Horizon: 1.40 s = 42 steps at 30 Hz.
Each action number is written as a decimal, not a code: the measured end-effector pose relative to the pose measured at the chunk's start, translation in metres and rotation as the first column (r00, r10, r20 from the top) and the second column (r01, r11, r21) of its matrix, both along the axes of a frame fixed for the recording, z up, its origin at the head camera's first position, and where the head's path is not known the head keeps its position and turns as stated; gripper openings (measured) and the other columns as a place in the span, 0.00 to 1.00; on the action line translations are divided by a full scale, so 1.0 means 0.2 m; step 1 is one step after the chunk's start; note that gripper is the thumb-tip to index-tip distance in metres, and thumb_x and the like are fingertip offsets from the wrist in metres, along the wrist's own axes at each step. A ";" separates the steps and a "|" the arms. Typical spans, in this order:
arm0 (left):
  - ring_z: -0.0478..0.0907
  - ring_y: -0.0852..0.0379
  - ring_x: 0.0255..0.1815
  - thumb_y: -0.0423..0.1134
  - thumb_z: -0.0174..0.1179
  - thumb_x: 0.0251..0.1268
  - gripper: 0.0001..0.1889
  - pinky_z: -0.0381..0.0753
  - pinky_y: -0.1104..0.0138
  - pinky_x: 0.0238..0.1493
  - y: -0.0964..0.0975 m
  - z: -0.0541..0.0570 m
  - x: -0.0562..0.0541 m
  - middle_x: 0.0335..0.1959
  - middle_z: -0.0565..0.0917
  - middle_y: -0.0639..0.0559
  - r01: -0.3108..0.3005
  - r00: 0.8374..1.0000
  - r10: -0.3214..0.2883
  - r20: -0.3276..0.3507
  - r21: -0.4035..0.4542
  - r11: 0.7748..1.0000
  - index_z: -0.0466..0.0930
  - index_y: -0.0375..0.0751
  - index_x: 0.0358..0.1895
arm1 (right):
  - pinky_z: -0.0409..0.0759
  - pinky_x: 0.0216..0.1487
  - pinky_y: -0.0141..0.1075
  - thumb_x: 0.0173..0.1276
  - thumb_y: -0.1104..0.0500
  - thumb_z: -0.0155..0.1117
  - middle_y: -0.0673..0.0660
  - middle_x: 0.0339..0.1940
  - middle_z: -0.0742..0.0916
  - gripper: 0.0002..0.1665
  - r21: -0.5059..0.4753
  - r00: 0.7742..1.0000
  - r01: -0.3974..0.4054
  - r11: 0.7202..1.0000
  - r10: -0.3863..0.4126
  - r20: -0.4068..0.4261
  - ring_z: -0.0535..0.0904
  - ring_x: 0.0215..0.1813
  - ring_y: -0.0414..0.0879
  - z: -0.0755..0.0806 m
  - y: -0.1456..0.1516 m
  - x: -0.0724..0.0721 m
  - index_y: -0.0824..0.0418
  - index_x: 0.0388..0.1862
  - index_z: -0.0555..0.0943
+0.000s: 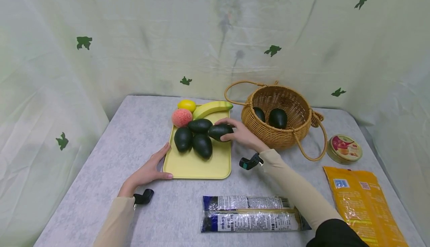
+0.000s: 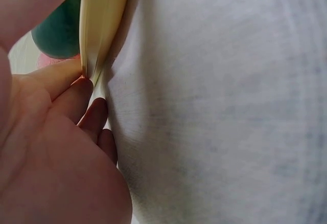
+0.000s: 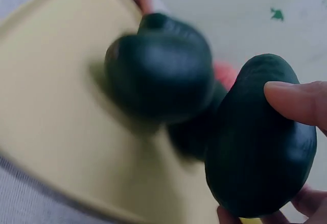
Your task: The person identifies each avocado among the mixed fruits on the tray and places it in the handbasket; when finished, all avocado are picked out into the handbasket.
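Observation:
My right hand (image 1: 242, 133) grips a dark green avocado (image 3: 260, 137) between thumb and fingers, over the right part of the yellow tray (image 1: 198, 170). Three more avocados (image 1: 202, 146) lie together on the tray, just left of the held one. At the tray's front left corner rests my left hand (image 1: 147, 170). Its fingers lie along the left rim and its thumb touches the front rim; in the left wrist view the fingertips meet the tray's edge. A wicker basket (image 1: 268, 133), to the right of the tray, has two avocados (image 1: 278, 118) inside.
At the back of the tray are a lemon (image 1: 186, 105), a banana (image 1: 212, 108) and a pinkish-red round fruit (image 1: 181, 117). A round tin (image 1: 345, 148) and an orange package (image 1: 366, 206) lie at the right. Long plastic packs (image 1: 252, 214) lie in front, partly under the right forearm.

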<state>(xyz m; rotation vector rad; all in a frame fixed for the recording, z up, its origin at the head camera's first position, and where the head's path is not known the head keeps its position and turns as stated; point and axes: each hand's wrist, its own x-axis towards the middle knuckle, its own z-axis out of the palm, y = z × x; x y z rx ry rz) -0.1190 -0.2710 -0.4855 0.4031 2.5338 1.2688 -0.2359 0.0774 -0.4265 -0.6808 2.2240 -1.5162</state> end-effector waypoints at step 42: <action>0.36 0.35 0.74 0.44 0.73 0.51 0.56 0.42 0.38 0.66 0.00 0.00 0.00 0.77 0.41 0.38 0.013 1.000 -0.013 -0.022 0.006 1.000 0.42 0.35 0.76 | 0.73 0.52 0.47 0.68 0.52 0.64 0.55 0.67 0.69 0.31 0.058 0.962 0.273 0.960 -0.272 -0.031 0.68 0.58 0.52 0.44 0.74 0.03 0.50 0.69 0.68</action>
